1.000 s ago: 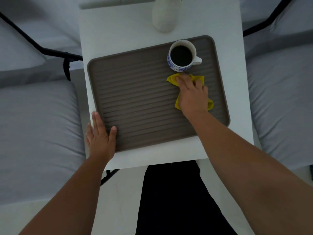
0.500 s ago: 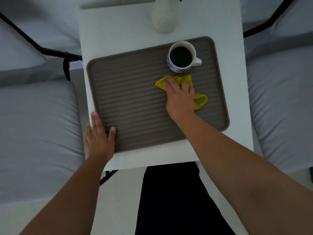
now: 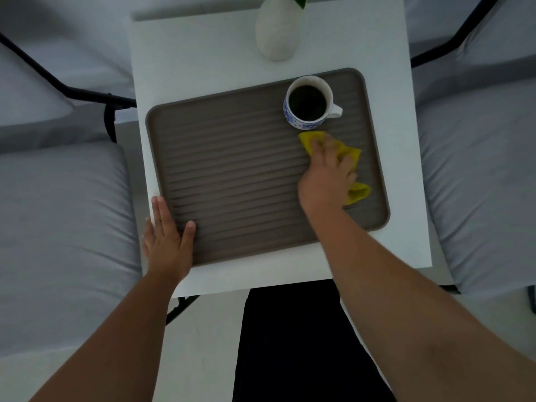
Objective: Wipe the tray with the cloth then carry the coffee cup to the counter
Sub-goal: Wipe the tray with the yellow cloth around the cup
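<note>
- While grey cushions (image 3: 58, 221) lie on the left and the right, a white table (image 3: 203, 68) stands between them, and it is the biggest thing in the middle.
- On the table lies a brown tray (image 3: 232, 175) with ridges running from left to right, and it covers most of the near half of the table.
- Near the far edge of the table stands a white vase (image 3: 277, 33), just beyond the tray and not touching it.
- At the near left corner of the tray rests the left hand (image 3: 168, 242), flat with its fingers straight, pressing on the tray's edge and holding nothing.
- On the right side of the tray is the right hand (image 3: 327, 178), palm down, pressing on the cloth; its fingers look blurred.
- A blue and white coffee cup (image 3: 309, 103) full of dark coffee stands in the far right corner of the tray, with its handle pointing right.
- Under the right hand is the yellow cloth (image 3: 355, 152), crumpled, peeking out at the far side and at the right. Its far tip is just beside the cup.
</note>
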The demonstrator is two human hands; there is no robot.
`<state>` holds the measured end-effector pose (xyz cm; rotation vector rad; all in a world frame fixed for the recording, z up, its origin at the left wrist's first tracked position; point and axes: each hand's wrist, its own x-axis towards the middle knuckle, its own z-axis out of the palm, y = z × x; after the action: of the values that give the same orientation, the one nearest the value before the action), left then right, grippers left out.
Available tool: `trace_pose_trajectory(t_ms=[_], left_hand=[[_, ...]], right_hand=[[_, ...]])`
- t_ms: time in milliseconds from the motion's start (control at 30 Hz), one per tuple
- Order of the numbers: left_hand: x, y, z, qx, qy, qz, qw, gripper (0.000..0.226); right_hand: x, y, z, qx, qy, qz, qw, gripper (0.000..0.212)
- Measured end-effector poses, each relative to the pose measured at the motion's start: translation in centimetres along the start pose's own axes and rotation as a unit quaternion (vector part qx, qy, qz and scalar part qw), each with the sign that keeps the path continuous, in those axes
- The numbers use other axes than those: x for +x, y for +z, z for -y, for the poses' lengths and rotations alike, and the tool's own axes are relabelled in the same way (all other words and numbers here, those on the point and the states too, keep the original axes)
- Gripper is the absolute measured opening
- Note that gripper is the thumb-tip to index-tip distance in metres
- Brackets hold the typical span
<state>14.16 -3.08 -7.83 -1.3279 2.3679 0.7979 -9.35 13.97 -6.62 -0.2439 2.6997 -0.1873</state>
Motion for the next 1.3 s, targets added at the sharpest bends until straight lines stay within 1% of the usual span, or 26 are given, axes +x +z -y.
trace_pose_trajectory(t_ms=[100,233,300,367,400,433,500,567,600,667,733,767,800,833,900,967,1033,1133,1167,1200,1267,1300], left_hand=[[0.1,-0.3,-0.2,0.000,-0.011,0.013,1.000,0.073],[0.0,-0.5,-0.5,-0.010,-0.012,0.011,1.000,0.072],[-0.1,-0.5,-0.5,-0.013,-0.015,0.010,1.000,0.071],[0.0,-0.4,-0.5,-0.019,-0.019,0.008,1.000,0.069],[0.0,-0.4,-0.5,-0.024,-0.021,0.008,0.999,0.068],[0.0,-0.4,-0.5,-0.028,-0.023,0.008,0.999,0.067],[0.0,-0.3,-0.5,-0.038,-0.026,0.009,0.999,0.066],[-0.1,-0.3,-0.4,-0.046,-0.024,0.007,0.999,0.065],[-0.1,-0.2,-0.5,-0.047,-0.022,0.005,0.999,0.065],[-0.1,-0.2,-0.5,-0.044,-0.020,0.004,0.999,0.066],[-0.1,-0.2,-0.6,-0.043,-0.022,0.007,0.999,0.066],[-0.1,-0.3,-0.6,-0.043,-0.022,0.008,0.999,0.067],[-0.1,-0.3,-0.6,-0.043,-0.020,0.007,0.999,0.067],[-0.1,-0.3,-0.6,-0.043,-0.016,0.005,0.999,0.067],[0.0,-0.3,-0.5,-0.043,-0.015,0.005,0.999,0.067],[0.1,-0.3,-0.5,-0.048,-0.022,0.014,0.999,0.066],[0.0,-0.4,-0.3,-0.060,-0.018,0.022,0.998,0.062],[0.3,-0.6,0.3,-0.085,0.003,0.027,0.996,0.055],[0.3,-0.7,0.3,-0.083,0.011,0.028,0.996,0.054],[0.3,-0.6,0.4,-0.080,0.015,0.029,0.996,0.053],[0.2,-0.5,0.3,-0.084,0.010,0.026,0.996,0.054],[0.2,-0.5,0.3,-0.088,0.008,0.025,0.996,0.055]], right_hand=[[-3.1,2.2,3.6,-0.036,-0.124,0.022,0.991,0.065],[-6.3,4.6,6.6,-0.060,-0.267,0.057,0.960,0.064],[-6.4,4.7,6.0,-0.067,-0.317,0.044,0.945,0.061],[-5.4,4.2,3.9,-0.083,-0.364,0.031,0.927,0.062],[-4.7,3.9,2.4,-0.092,-0.372,0.022,0.924,0.063],[-3.6,3.6,0.6,-0.097,-0.362,0.009,0.927,0.063],[-1.6,2.8,-3.6,-0.091,-0.292,-0.028,0.952,0.064],[-0.9,1.7,-6.9,-0.064,-0.176,-0.042,0.981,0.064],[-1.0,1.3,-7.6,-0.040,-0.111,-0.047,0.992,0.063],[-1.9,1.2,-6.5,-0.005,-0.008,-0.048,0.999,0.064],[-3.3,2.0,-3.6,0.014,0.044,-0.046,0.998,0.066],[-4.1,2.7,-1.8,0.027,0.055,-0.029,0.998,0.068],[-5.1,3.4,0.1,0.036,0.051,-0.011,0.998,0.069],[-6.3,4.0,1.9,0.040,0.028,0.006,0.999,0.070],[-9.0,5.5,5.4,0.028,-0.067,0.036,0.997,0.073],[-11.2,6.6,7.6,0.027,-0.181,0.086,0.979,0.073],[-11.6,7.2,7.7,0.031,-0.269,0.074,0.960,0.073],[-9.2,6.8,5.0,-0.009,-0.350,0.045,0.936,0.078],[-8.0,6.3,3.6,-0.020,-0.348,0.030,0.937,0.080],[-6.6,5.7,2.2,-0.028,-0.328,0.012,0.944,0.082],[-4.1,4.3,-0.6,-0.032,-0.244,-0.025,0.969,0.077],[-3.4,3.6,-1.5,-0.017,-0.179,-0.036,0.983,0.070]])
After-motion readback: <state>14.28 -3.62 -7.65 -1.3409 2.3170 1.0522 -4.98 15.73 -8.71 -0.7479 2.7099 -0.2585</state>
